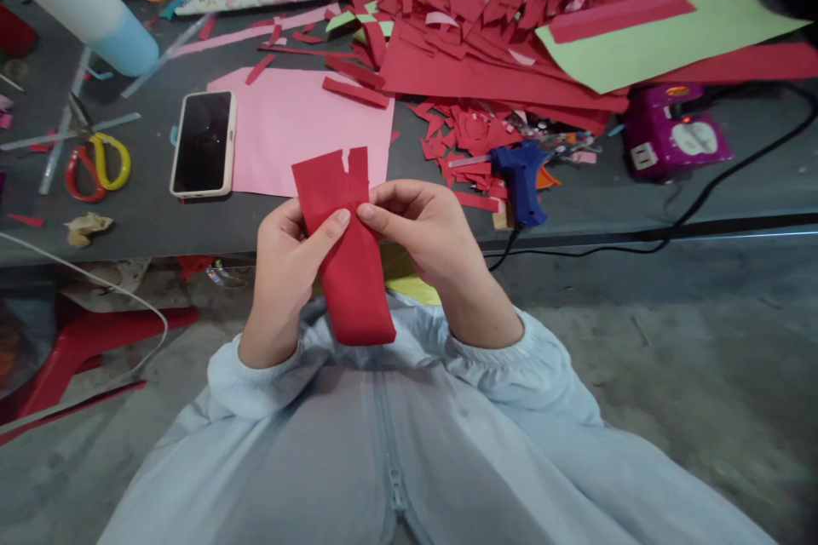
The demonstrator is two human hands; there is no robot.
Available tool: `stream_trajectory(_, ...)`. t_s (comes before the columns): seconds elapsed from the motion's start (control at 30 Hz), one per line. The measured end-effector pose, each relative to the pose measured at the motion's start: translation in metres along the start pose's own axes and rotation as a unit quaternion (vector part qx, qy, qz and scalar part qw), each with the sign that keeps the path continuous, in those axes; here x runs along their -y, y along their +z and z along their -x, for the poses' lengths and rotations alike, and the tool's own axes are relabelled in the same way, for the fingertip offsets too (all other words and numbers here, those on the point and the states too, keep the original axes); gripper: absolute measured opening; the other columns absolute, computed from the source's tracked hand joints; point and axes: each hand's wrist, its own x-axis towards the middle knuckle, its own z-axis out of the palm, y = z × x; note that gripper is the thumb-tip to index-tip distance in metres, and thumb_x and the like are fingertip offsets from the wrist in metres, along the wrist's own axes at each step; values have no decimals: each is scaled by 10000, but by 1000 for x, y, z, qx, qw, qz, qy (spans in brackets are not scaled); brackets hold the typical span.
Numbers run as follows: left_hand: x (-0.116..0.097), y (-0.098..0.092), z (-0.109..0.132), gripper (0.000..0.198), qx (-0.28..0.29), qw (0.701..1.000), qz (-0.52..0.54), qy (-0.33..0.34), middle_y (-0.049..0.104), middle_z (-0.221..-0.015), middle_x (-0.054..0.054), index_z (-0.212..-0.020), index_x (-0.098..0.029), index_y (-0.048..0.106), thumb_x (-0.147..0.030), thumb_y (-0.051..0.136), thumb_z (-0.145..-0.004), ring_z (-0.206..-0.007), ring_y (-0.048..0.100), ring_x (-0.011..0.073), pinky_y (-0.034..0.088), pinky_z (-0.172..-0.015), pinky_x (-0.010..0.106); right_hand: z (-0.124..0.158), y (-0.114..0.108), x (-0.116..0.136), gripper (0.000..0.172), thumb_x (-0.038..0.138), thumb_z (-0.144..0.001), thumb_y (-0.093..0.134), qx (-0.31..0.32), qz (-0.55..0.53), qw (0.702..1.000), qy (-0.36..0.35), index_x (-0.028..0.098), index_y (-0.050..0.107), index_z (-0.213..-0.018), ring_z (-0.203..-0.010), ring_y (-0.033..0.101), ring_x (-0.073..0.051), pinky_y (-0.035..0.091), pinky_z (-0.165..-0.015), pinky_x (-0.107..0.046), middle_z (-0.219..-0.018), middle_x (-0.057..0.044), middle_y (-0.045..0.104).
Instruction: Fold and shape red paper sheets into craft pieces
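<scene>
A long red paper strip (358, 298), folded or curved at its lower end, hangs between my hands over the table's front edge. Its top end has a narrow slit that splits off a small flap on the right. My left hand (294, 264) grips the strip's left side, thumb on top. On the right side, my right hand (428, 230) pinches it near the base of the slit, its thumb tip close to the left thumb. The fingers behind the paper are partly hidden. Pink paper (307, 128) lies flat just beyond my hands.
A phone (204, 143) and scissors (99, 166) lie to the left, below a white-and-blue cylinder (95, 0). To the right are a blue glue gun (521, 183), a purple box (674, 134) and a black cable. Red scraps (473, 132) and green paper (639, 51) cover the back.
</scene>
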Motion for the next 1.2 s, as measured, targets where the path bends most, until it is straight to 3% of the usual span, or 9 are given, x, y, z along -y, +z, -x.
stream_trajectory(0.47,8,11,1,186,-38,998,36,41,742,-794,-8,-801,-223,747,-379,832,-748,-670,651,112,553,-662,241,4,9,-5,309,459,-670,859,-35,-4,998,-52,203,692,-709,-602,569,-72,505,-590,-201,-686,37,664)
stream_trajectory(0.63,7,12,1,197,-41,998,32,42,735,-774,-11,-782,-221,740,-393,830,-749,-650,640,108,540,-643,240,5,11,-7,365,528,-669,838,-52,21,996,-64,206,672,-717,-631,574,-81,514,-620,-217,-712,34,658)
stream_trajectory(0.9,6,10,2,206,-47,999,1,26,740,-801,-8,-795,-231,737,-412,827,-751,-670,659,129,559,-656,273,6,3,-2,352,486,-618,884,-21,12,1000,4,206,692,-713,-596,582,-92,514,-569,-221,-675,26,668)
stream_trajectory(1.2,9,11,1,269,-64,998,-13,26,728,-787,-6,-793,-222,711,-463,820,-744,-655,642,123,543,-625,255,5,6,-11,318,473,-658,862,-42,-5,999,-9,216,692,-734,-609,591,-84,528,-614,-220,-692,38,673)
